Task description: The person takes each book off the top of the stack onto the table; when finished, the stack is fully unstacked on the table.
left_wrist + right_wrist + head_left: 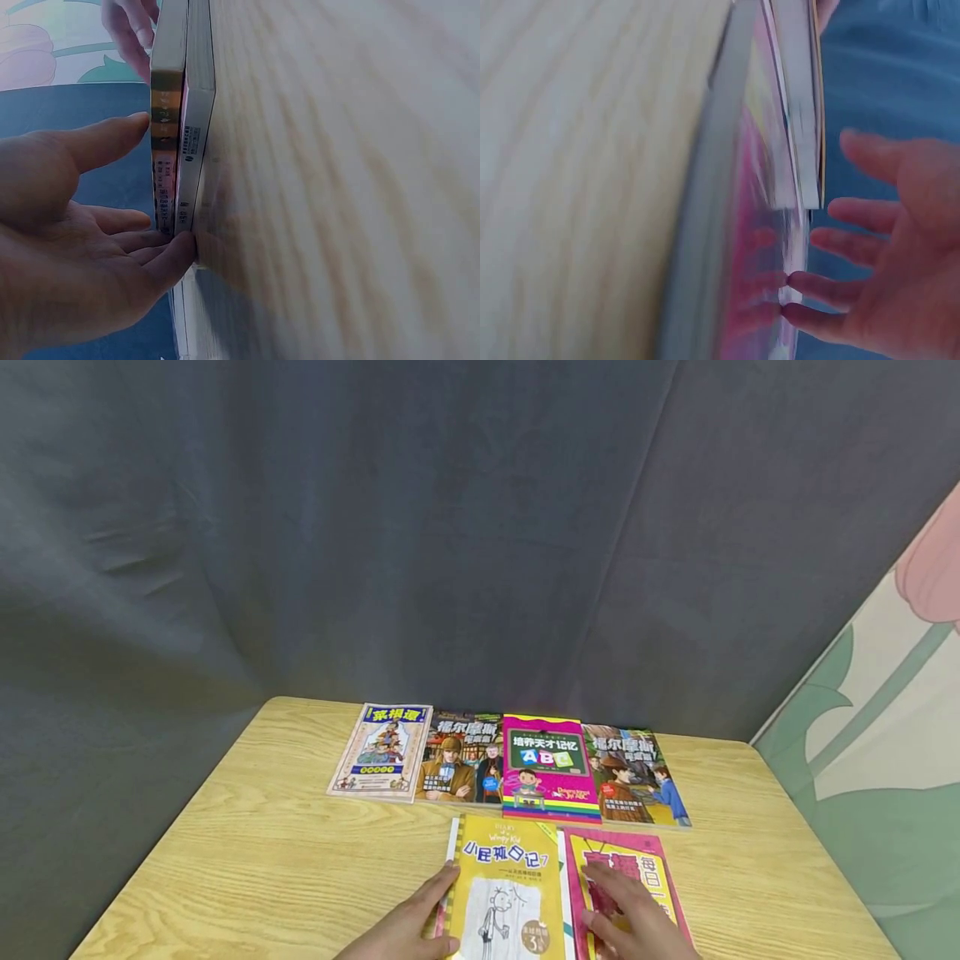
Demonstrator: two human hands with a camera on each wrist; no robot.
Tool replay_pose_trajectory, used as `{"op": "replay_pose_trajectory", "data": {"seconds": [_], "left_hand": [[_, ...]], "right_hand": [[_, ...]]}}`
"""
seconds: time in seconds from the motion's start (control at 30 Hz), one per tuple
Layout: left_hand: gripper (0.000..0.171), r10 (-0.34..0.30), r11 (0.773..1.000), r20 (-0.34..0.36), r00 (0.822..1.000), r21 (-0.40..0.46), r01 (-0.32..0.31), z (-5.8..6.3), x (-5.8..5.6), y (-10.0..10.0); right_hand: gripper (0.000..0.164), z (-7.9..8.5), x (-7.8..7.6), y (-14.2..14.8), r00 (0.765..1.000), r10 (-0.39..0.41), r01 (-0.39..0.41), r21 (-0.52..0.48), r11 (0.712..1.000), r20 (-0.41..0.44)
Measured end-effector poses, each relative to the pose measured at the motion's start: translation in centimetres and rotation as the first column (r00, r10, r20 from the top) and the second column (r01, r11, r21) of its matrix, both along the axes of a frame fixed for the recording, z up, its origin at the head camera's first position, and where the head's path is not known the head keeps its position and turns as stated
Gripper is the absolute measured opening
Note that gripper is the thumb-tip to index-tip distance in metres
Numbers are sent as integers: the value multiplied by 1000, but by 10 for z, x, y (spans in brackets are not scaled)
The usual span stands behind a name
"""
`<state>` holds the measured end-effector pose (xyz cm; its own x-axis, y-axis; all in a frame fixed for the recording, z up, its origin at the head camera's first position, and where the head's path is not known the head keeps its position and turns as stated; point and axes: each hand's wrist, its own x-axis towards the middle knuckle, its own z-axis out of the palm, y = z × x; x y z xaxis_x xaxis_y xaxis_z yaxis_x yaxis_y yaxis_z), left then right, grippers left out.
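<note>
The yellow comic diary book (pixel 510 881) lies on top of another book (pixel 196 127), close to the front of the table. My left hand (pixel 420 917) is at the left edge of this pair, fingertips right at the spines and thumb held apart. To the right is a pink book (pixel 577 893), partly under my right hand (pixel 633 910). The right fingers (pixel 840 289) are spread and loosely bent beside the edges of the stacked books, holding nothing. In the right wrist view, the pink cover reflects those fingers.
Along the back of the wooden table (pixel 285 827) lie a pale comic book (pixel 384 752), a detective book (pixel 459 760), a pink ABC book (pixel 551 768) and a second detective book (pixel 633 777). Behind hangs a dark curtain (pixel 450 543); a flowered cloth (pixel 885 760) borders the right.
</note>
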<state>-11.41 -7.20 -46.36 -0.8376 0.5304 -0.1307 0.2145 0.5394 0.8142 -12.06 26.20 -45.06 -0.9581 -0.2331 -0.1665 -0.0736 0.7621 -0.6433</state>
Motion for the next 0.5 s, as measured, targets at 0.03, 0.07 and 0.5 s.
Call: {"op": "replay_pose_trajectory", "data": {"seconds": [0.03, 0.07, 0.5], "left_hand": [[84, 3, 1000, -1, 1000, -3, -3, 0, 0, 1], [84, 7, 1000, -5, 1000, -8, -7, 0, -1, 2], [56, 219, 946, 108, 970, 219, -238, 16, -3, 19]], "right_hand": [[65, -1, 1, -3, 1000, 12, -12, -2, 1000, 24], [69, -3, 2, -7, 999, 14, -14, 1, 1000, 51], [83, -14, 8, -23, 995, 89, -93, 89, 992, 52]]}}
